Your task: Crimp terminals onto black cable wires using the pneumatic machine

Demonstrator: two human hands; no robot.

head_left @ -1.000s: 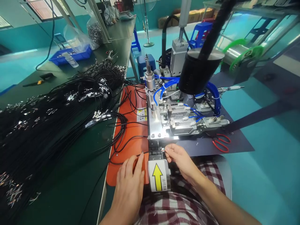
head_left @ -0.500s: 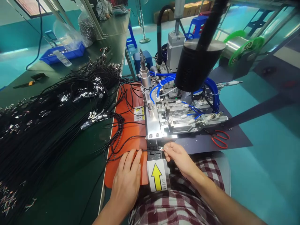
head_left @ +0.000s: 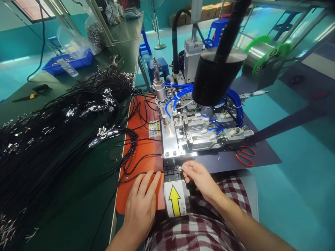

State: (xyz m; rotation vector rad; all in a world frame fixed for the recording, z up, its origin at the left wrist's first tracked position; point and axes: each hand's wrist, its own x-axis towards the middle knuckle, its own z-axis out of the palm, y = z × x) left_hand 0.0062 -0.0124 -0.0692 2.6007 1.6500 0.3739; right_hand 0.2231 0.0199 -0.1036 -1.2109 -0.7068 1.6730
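My left hand (head_left: pixel 142 200) lies flat on the orange mat (head_left: pixel 140 153), fingertips pressing a thin black cable (head_left: pixel 157 172) against it. My right hand (head_left: pixel 200 179) pinches the cable's metal end at the black track (head_left: pixel 171 169) at the front of the metal machine (head_left: pixel 188 132). Just below the track is a white label with a yellow arrow (head_left: pixel 175 199) pointing toward the machine. The cable runs left from my fingers across the mat.
A big heap of black cables with metal tips (head_left: pixel 52 132) covers the green bench on the left. Red-handled scissors (head_left: pixel 244 157) lie right of the machine. A black cylinder (head_left: pixel 216 82) hangs over it. A blue bin (head_left: pixel 69 62) stands far back left.
Both hands have stayed at the track holding the cable; my left fingers shifted slightly along it. The view has drifted a little.
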